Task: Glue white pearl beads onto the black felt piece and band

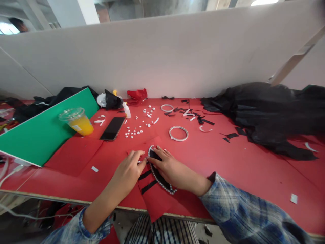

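Observation:
A black fabric piece (160,177) with a curved edge of silvery-white pearl beads (157,180) lies on a red sheet (157,200) with black strips (149,187) on it. My right hand (174,169) rests on the black piece, fingers stretched out and pressing it down. At the beaded edge, my left hand (130,168) has its thumb and forefinger drawn together. Something small and pale shows at those fingertips, too small to name. The two hands nearly meet at the left side of the beaded curve.
Loose pearl beads (133,132), a small white bottle (126,110) and a phone (113,128) lie beyond my hands. A cup of orange drink (82,123) stands by a green board (50,134). White rings (178,133), black scraps (230,136) and black fabric (256,115) are rightward.

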`<action>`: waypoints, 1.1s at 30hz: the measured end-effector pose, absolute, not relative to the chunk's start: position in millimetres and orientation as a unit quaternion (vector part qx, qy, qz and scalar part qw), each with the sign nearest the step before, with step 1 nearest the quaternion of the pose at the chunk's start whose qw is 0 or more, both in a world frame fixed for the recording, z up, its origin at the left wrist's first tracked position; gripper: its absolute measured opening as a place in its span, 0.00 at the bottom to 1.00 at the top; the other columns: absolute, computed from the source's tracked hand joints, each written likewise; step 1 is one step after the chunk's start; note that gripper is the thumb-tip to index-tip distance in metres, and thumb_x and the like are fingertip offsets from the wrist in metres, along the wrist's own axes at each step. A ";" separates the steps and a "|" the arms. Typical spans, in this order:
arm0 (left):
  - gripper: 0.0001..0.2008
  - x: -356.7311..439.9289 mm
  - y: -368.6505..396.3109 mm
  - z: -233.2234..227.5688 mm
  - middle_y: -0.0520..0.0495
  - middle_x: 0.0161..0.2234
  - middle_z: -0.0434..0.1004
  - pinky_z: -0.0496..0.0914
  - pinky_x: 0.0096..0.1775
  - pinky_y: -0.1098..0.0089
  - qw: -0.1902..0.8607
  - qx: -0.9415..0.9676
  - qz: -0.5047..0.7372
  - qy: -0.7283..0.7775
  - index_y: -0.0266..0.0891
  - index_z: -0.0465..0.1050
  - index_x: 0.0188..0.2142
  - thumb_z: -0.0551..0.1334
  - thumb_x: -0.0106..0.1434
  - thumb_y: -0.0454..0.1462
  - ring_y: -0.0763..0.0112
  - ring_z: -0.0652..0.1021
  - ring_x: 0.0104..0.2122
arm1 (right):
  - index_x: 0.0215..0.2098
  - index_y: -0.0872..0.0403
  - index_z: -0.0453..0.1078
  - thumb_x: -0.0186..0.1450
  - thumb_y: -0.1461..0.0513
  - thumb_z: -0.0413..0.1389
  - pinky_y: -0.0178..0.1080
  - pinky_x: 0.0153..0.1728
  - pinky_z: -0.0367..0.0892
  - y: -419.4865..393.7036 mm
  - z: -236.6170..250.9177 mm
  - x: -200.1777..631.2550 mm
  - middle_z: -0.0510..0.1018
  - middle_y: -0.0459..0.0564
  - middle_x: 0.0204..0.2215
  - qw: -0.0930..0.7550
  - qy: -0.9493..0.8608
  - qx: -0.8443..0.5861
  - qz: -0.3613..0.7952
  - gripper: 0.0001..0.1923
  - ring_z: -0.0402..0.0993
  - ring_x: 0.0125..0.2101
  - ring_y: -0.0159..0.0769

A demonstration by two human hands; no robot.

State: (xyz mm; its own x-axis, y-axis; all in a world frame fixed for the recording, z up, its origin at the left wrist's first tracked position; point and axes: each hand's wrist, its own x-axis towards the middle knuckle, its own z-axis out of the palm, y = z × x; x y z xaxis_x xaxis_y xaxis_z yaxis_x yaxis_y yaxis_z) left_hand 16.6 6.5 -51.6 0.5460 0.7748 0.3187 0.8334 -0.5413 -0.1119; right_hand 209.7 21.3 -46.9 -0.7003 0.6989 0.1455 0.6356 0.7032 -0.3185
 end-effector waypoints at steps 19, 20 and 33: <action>0.12 -2.8 19.2 -40.6 0.32 0.56 0.59 0.70 0.48 0.60 0.017 -0.879 -0.108 -0.464 0.32 0.71 0.35 0.49 0.63 0.31 0.60 0.74 0.46 | 0.57 0.59 0.60 0.64 0.69 0.46 0.54 0.55 0.57 12.2 -53.4 199.4 0.63 0.65 0.53 0.154 -0.921 -0.351 0.061 0.22 0.56 0.57 0.50; 0.12 -3.4 18.7 -39.7 0.32 0.56 0.59 0.70 0.47 0.60 0.021 -0.878 -0.107 -0.467 0.33 0.71 0.33 0.49 0.63 0.30 0.60 0.73 0.47 | 0.57 0.58 0.60 0.65 0.69 0.45 0.54 0.55 0.57 12.1 -54.1 199.2 0.63 0.65 0.53 0.155 -0.921 -0.353 0.061 0.22 0.56 0.57 0.50; 0.11 -2.9 13.0 -23.9 0.45 0.29 0.74 0.68 0.38 0.60 0.065 -0.880 -0.028 -0.470 0.37 0.72 0.33 0.52 0.65 0.33 0.62 0.74 0.33 | 0.58 0.60 0.59 0.65 0.69 0.44 0.56 0.54 0.57 11.9 -56.0 197.9 0.63 0.66 0.53 0.147 -0.922 -0.355 0.050 0.23 0.55 0.57 0.51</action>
